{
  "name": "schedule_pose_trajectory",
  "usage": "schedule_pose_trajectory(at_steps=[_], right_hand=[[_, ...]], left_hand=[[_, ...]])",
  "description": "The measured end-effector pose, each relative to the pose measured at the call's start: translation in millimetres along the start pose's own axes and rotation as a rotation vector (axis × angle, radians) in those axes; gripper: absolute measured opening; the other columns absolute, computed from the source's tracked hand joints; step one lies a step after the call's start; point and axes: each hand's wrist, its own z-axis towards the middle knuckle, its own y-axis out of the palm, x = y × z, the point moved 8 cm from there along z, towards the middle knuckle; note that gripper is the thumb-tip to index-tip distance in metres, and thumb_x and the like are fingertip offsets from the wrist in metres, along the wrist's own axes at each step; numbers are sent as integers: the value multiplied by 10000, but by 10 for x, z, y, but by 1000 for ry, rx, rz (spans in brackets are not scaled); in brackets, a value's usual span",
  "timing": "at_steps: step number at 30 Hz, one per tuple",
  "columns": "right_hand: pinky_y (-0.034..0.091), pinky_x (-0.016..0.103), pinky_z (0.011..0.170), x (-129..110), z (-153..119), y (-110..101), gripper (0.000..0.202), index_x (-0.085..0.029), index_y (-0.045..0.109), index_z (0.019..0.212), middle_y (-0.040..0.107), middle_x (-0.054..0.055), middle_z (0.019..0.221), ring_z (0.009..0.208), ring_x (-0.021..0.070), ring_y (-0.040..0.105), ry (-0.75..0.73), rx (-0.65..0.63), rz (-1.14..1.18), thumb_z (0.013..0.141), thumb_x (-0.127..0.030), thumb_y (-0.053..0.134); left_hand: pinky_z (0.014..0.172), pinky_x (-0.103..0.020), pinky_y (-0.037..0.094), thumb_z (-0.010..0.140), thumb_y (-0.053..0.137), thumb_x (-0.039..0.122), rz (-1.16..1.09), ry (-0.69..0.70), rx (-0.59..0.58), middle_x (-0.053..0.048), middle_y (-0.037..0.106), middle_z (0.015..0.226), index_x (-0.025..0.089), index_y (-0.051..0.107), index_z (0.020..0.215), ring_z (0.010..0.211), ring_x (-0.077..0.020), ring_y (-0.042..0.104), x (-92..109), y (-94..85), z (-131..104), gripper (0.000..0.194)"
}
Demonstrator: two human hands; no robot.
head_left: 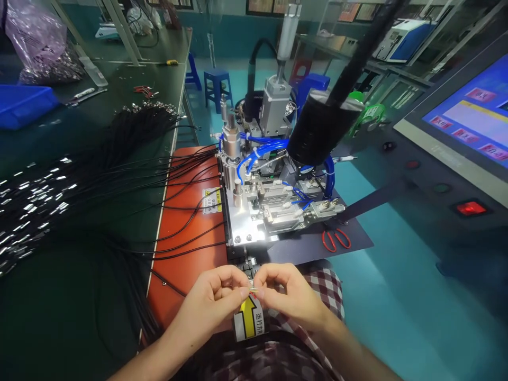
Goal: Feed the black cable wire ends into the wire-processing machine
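My left hand [222, 293] and my right hand [283, 291] meet at the near edge of a metal machine [246, 227]. Both pinch thin, light-coloured wires [254, 289] between thumb and forefinger, with the fingertips almost touching. Red bits show just below the wires. Under the fingers lies a label with a yellow arrow [248, 320]. Several black cables [186, 246] run from the left into the machine's side across an orange-red surface [178, 206].
Bundles of black cables [130, 132] with shiny ends cover the dark table at left, near a blue tray [26, 106]. Red-handled scissors [336, 240] lie right of the machine. A black cylinder [321, 127] hangs above it. A screen panel [468, 116] stands at right.
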Motion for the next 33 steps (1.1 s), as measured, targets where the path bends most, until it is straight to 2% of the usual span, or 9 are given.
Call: schedule_pose_trajectory(at_steps=[5,9,15,24,33], right_hand=[[368,219,524,-14,-1,-46,110,-147,577,654,534,-22,583,539,98,453,-8,7,-55,763,-145,567],[383,226,530,-53,-36,-95,96,-148,598,684,546,-17,586,549,108,471,-30,62,-72,771,-184,589],[403,225,549,-151,-77,-87,45,-158,618,688,573,-12,621,574,115,483,-114,131,-141,730,-158,635],[437,242,640,-179,-113,-79,56,-171,619,720,619,6,690,648,134,552,-249,200,-201,775,-165,626],[426,244,584,-237,-141,-54,87,-171,585,689,583,1,643,588,130,521,-293,260,-250,774,-169,603]], left_hand=[[357,-146,166,744,655,372,10,-1,1,105,374,477,145,555,757,370,-13,209,32,15,-13,249],[354,-146,159,753,646,379,26,8,-2,114,338,464,147,551,759,373,-17,191,38,22,-22,250],[354,-153,156,780,623,387,15,-5,5,118,309,453,160,534,753,374,-24,175,30,16,-17,246],[375,-165,140,781,622,401,-36,13,-13,105,316,450,155,530,755,383,-29,192,55,18,-18,264],[372,-172,132,788,611,403,5,18,-6,96,340,466,150,533,767,375,-27,212,43,1,-16,266]])
